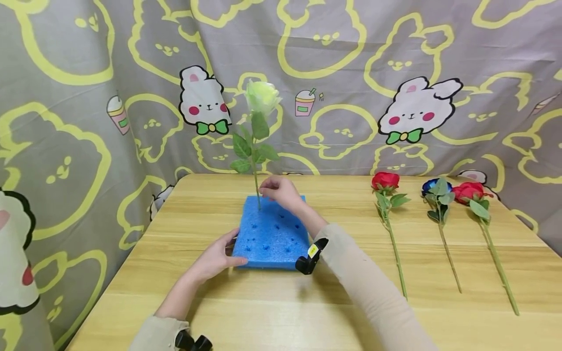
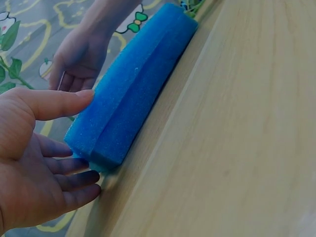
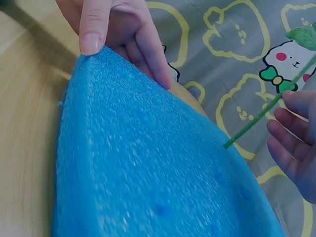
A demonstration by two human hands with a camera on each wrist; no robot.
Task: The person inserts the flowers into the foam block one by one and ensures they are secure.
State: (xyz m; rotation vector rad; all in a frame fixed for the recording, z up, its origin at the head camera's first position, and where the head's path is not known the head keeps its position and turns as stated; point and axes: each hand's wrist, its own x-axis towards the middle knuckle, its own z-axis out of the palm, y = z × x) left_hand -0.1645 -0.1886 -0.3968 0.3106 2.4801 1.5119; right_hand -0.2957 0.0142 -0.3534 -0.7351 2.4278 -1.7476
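Observation:
A blue foam block (image 1: pixel 272 243) with several small holes lies flat on the wooden table. From its far left part stands a pale yellow-green artificial rose (image 1: pixel 262 100), upright on a green stem (image 3: pixel 254 122). My right hand (image 1: pixel 283 192) is beside the lower stem, its thumb tip at the stem and its fingers loosely bent. Whether it touches the stem I cannot tell. My left hand (image 1: pixel 215 258) rests at the block's near left corner: the thumb (image 2: pixel 64 102) touches an edge, and the nearly straight fingers (image 2: pixel 74 180) lie along the side.
To the right lie a red rose (image 1: pixel 385 182), a blue rose (image 1: pixel 439 190) and another red rose (image 1: pixel 471 192), stems toward me. A patterned curtain (image 1: pixel 333 63) hangs behind the table (image 1: pixel 210 312). Each wrist carries a small black camera (image 1: pixel 312 257).

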